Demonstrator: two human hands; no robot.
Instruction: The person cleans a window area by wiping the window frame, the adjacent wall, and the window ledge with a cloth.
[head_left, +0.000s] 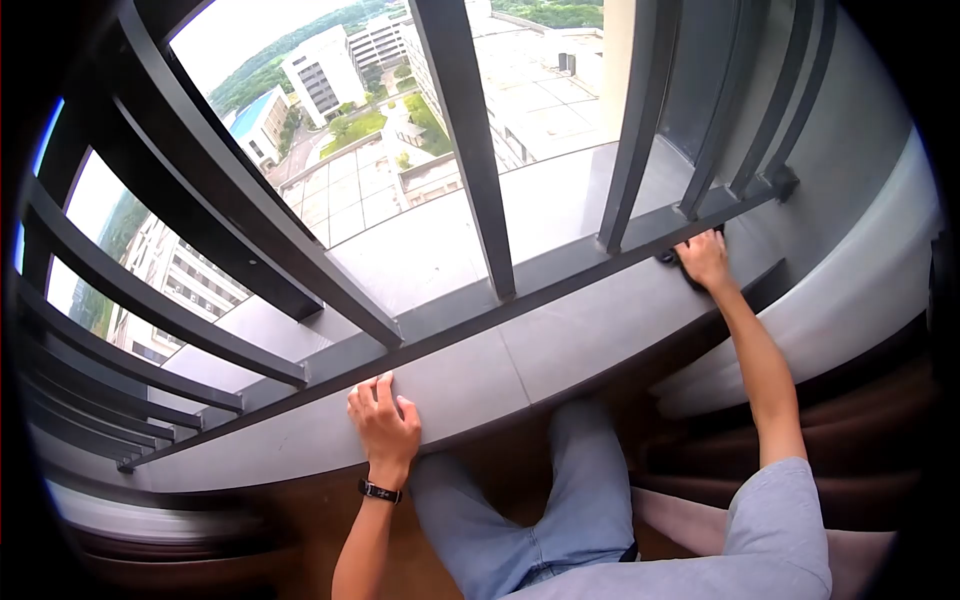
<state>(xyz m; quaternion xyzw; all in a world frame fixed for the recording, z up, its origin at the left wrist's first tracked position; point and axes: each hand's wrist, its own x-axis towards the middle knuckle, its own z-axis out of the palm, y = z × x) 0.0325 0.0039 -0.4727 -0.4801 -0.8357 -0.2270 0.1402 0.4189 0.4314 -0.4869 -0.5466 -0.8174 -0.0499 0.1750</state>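
Observation:
Below the dark metal railing (pixel 460 322), a grey tiled window sill (pixel 455 385) runs across the view. My left hand (pixel 385 420) rests on its front edge, fingers a little bent and apart, holding nothing; a dark band (pixel 380 491) circles that wrist. At the right end of the sill, my right hand (pixel 704 260) is closed over a black object (pixel 668 257) just under the railing. Much of that object is hidden by the hand, so its kind is unclear.
Upright dark bars (pixel 470 150) rise from the railing, with buildings (pixel 325 80) and greenery outside. A pale curtain (pixel 800 310) hangs at the right, and another light fabric (pixel 150 515) is at the lower left. My legs are close to the sill.

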